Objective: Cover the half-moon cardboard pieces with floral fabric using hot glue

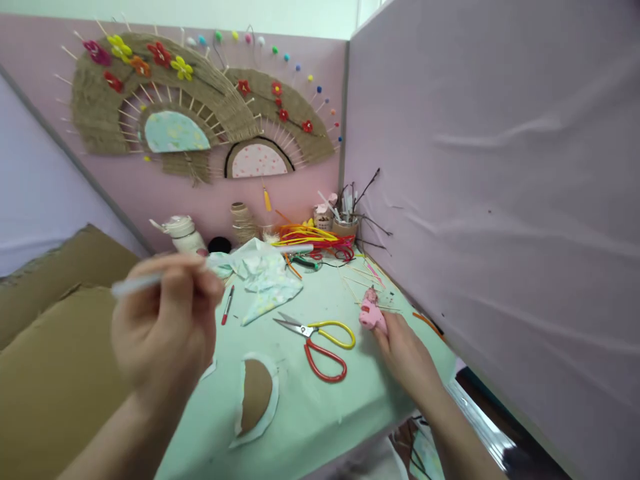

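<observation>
My left hand [163, 327] is raised above the left side of the table, fingers pinched round a long thin white glue stick [260, 255] that runs from left to right. My right hand [405, 357] rests on the mint green table [310, 413] near its right edge and grips a small pink glue gun [371, 311]. Between the hands lie scissors [320, 337] with one yellow and one red handle, blades pointing left. In front of them lies a brown half-round cardboard piece on a white cloth cut-out [256, 397].
A crumpled patterned cloth [267, 277] and a red pen [227, 305] lie mid-table. Behind are a white bottle [184, 233], a twine spool [243, 223], coloured cords [313, 239] and a cup of sticks [345, 223]. Brown cardboard sheets [55, 347] lean at left. Two jute fan decorations [165, 100] hang on the pink wall.
</observation>
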Tool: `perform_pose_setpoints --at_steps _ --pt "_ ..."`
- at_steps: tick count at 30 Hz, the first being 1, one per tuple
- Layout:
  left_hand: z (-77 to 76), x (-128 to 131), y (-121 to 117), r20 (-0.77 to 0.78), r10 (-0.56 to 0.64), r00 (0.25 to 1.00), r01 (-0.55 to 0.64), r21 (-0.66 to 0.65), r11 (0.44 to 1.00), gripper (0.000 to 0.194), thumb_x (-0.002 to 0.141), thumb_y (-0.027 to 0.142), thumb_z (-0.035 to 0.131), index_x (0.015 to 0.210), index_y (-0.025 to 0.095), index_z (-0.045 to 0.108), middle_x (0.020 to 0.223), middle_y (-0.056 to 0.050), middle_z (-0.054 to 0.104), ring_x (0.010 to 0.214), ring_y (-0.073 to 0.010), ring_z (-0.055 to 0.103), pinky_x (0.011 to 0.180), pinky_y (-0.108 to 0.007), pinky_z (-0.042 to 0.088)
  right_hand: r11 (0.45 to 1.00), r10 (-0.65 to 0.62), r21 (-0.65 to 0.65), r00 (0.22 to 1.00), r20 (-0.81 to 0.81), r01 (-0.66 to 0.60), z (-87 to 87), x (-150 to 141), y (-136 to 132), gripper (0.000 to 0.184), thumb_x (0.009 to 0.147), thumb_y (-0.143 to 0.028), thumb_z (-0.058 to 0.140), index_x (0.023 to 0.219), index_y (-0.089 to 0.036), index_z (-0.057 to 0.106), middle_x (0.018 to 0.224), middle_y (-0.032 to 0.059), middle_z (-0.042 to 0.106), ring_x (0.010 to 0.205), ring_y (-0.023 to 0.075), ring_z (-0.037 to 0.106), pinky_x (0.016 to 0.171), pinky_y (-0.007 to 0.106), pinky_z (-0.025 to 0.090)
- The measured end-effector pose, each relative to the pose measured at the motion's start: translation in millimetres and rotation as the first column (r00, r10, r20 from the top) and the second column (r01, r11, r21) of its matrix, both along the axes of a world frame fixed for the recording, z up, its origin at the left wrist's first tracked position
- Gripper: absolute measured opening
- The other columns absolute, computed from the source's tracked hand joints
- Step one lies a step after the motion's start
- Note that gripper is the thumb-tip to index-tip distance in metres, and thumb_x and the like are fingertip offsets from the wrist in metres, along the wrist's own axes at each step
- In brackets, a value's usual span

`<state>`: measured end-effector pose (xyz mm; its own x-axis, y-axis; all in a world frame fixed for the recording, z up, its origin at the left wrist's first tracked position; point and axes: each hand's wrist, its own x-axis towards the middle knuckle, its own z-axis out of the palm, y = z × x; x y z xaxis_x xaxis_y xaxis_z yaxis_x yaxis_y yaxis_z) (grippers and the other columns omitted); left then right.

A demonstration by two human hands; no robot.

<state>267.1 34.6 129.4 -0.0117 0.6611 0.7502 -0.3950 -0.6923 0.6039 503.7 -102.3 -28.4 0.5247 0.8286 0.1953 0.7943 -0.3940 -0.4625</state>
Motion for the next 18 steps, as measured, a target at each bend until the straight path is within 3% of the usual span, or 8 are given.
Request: perform_pose_setpoints --at_steps 2,4,7,11,18 --pt "-29.2 -25.4 -39.8 -0.015 0.065 0.998 -0.066 -0.062 0.996 0.007 0.084 0.017 0.059 0.083 0.017 0.067 0.059 0.001 0.060 0.054 -0.0125 0.053 0.055 -0.027 0.048 1.000 0.023 0.014 0.997 -0.080 -0.022 17.4 -13.3 -3.9 0.027 0.096 -0.037 0.034 0.103 -0.020 0.054 0.097 0.0089 0.063 0.085 0.0239 0.060 0.068 0.032 0.044" --pt "-55.1 -39.6 -72.7 -0.049 0.010 0.999 -0.016 -0.127 0.992 0.008 0.083 0.019 0.060 0.085 0.020 0.067 0.061 0.000 0.061 0.055 -0.0129 0.053 0.052 -0.026 0.047 0.998 0.053 0.028 0.992 -0.117 -0.050 33.3 -27.7 -7.0 0.031 0.096 -0.044 0.032 0.096 -0.022 0.054 0.093 0.0070 0.064 0.079 0.0222 0.061 0.064 0.030 0.043" --pt "-79.4 -45.8 -104.1 -0.050 0.059 0.997 -0.062 -0.065 0.996 0.008 0.084 0.022 0.059 0.085 0.021 0.067 0.055 0.001 0.060 0.053 -0.0133 0.053 0.053 -0.026 0.048 0.995 0.097 0.042 0.988 -0.119 -0.093 49.6 -47.8 -8.8 0.040 0.095 -0.052 0.029 0.086 -0.022 0.054 0.084 0.0058 0.064 0.071 0.0209 0.059 0.060 0.028 0.041" --pt "-91.2 -44.1 -114.1 -0.012 0.024 1.000 -0.024 0.021 1.000 0.013 0.084 0.025 0.059 0.090 0.020 0.069 0.052 -0.001 0.059 0.048 -0.0136 0.053 0.047 -0.025 0.045 0.988 0.145 0.063 0.984 -0.105 -0.139 54.7 -65.2 -5.4 0.041 0.095 -0.053 0.030 0.083 -0.022 0.054 0.080 0.0052 0.065 0.069 0.0205 0.059 0.059 0.028 0.040" --pt "-110.9 -44.4 -103.2 -0.044 0.065 0.997 -0.065 0.012 0.998 0.014 0.087 0.023 0.055 0.091 0.019 0.068 0.058 -0.001 0.061 0.050 -0.0126 0.055 0.054 -0.027 0.047 0.981 0.185 0.086 0.976 -0.116 -0.176 50.9 -76.6 0.7 0.042 0.096 -0.051 0.030 0.088 -0.021 0.058 0.083 0.0068 0.067 0.073 0.0212 0.062 0.061 0.028 0.041"
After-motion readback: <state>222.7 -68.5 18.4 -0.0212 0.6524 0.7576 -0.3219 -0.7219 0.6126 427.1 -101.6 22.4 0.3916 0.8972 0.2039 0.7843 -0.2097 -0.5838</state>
